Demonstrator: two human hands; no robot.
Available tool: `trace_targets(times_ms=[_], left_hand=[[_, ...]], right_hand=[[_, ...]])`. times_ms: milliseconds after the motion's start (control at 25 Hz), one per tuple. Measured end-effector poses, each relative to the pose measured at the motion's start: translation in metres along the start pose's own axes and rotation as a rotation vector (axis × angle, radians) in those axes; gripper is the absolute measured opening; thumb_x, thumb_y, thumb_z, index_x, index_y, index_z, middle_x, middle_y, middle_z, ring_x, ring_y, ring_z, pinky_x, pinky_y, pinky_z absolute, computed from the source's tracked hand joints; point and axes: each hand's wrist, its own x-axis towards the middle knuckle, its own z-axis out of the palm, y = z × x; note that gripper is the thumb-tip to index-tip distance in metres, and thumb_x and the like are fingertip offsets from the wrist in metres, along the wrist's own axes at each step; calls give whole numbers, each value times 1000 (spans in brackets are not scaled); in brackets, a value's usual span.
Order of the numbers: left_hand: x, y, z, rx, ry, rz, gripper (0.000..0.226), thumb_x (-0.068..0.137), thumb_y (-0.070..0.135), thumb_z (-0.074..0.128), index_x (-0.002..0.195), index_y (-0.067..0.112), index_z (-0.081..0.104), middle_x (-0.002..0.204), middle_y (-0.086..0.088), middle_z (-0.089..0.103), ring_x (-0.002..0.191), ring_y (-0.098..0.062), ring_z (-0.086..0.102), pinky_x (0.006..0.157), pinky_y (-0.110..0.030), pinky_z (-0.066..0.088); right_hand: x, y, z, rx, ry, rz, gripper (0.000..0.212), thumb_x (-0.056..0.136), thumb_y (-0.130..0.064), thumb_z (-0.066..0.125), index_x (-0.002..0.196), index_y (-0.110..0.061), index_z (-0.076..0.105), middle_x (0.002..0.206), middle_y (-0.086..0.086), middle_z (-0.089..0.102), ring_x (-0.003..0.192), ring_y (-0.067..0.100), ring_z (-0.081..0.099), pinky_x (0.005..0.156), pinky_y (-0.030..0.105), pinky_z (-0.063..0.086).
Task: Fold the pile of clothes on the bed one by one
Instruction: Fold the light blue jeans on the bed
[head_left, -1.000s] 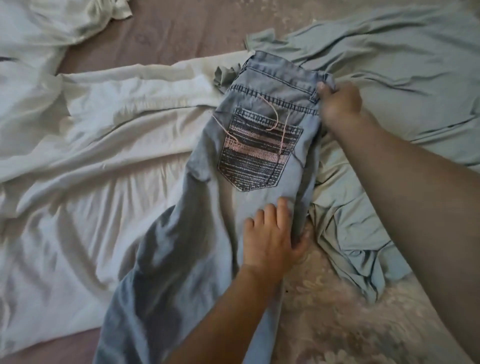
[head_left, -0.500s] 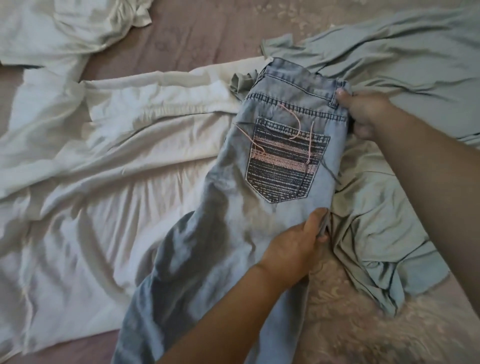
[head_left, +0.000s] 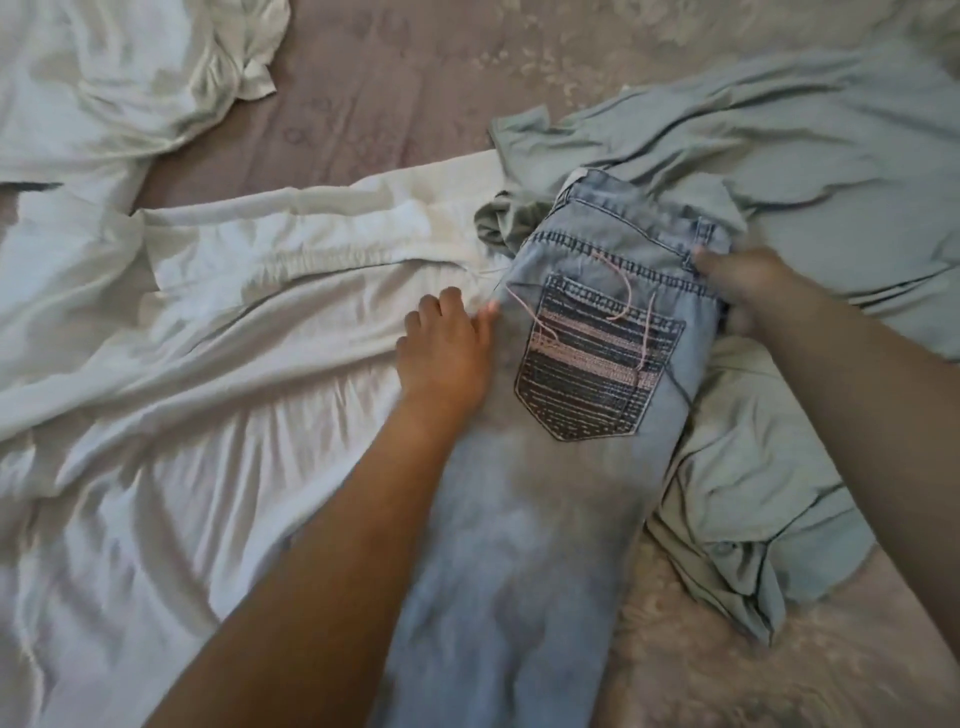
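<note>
The jeans (head_left: 545, 467) lie lengthwise down the middle of the bed (head_left: 395, 98), already doubled leg over leg, with 1 embroidered back pocket (head_left: 597, 369) facing up and loose pink threads trailing across it; the waistband sits at the far end, resting on a grey-green garment (head_left: 810, 171), and the legs run toward the near edge and out of view. The right hand (head_left: 743, 286) holds the waistband at its right corner, near a belt loop; its fingers appear curled round the denim edge, though blur hides the exact hold. The left hand (head_left: 447, 348) lies flat at the left edge of the seat, fingers extended and slightly apart, pressing the fabric down where the denim meets the white garment (head_left: 218, 364). Judgement on progress: the jeans stand at the lengthwise fold only; the cross folds that would bring legs to waistband are not yet done. Remaining work appears substantial; the white garment spreads unfolded and creased over the left half of the bed, a 2nd pale garment (head_left: 119, 78) is bunched at the far left corner, and the grey-green garment is crumpled beneath and to the right of the jeans. No folded stack is visible, so at least 3 further items await folding once the jeans are finished.
</note>
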Motion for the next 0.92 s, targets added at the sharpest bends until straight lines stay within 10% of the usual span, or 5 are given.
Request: trace_targets(times_ms=[240, 440, 600, 760, 920], left_hand=[[23, 19, -8, -490, -172, 51, 19, 100, 28, 46, 92, 11, 49, 93, -9, 59, 86, -25, 53, 65, -26, 29], [3, 10, -2, -494, -249, 82, 33, 100, 36, 40, 120, 11, 48, 101, -6, 61, 87, -19, 55, 69, -26, 33], [-88, -69, -30, -319, 21, 56, 34, 99, 40, 38, 107, 13, 58, 93, 3, 54, 90, -19, 52, 72, -26, 33], [-186, -133, -40, -188, -27, -32, 49, 88, 56, 45, 99, 12, 63, 88, -2, 60, 84, -26, 59, 71, -31, 44], [-190, -133, -31, -263, -131, -105, 38, 87, 41, 64, 111, 12, 60, 101, -4, 62, 96, -24, 60, 73, -30, 42]], right_hand=[[-39, -21, -10, 173, 108, -271, 8, 90, -17, 63, 93, -9, 62, 84, 2, 65, 59, -1, 60, 57, 16, 51], [-19, -8, -2, 138, 98, -88, 46, 87, -32, 65, 121, -3, 56, 119, 16, 62, 106, 30, 63, 91, 42, 51], [-95, 7, 26, -619, 357, -525, 61, 99, -28, 44, 149, -4, 18, 153, 23, 21, 139, 37, 24, 111, 41, 24], [-203, 78, 89, -957, 28, -1156, 59, 96, -40, 32, 150, -18, 21, 156, 17, 15, 142, 36, 18, 110, 55, 23], [-262, 126, 121, -1086, -101, -993, 63, 90, -48, 32, 147, -23, 24, 153, 17, 25, 138, 36, 30, 102, 60, 35]])
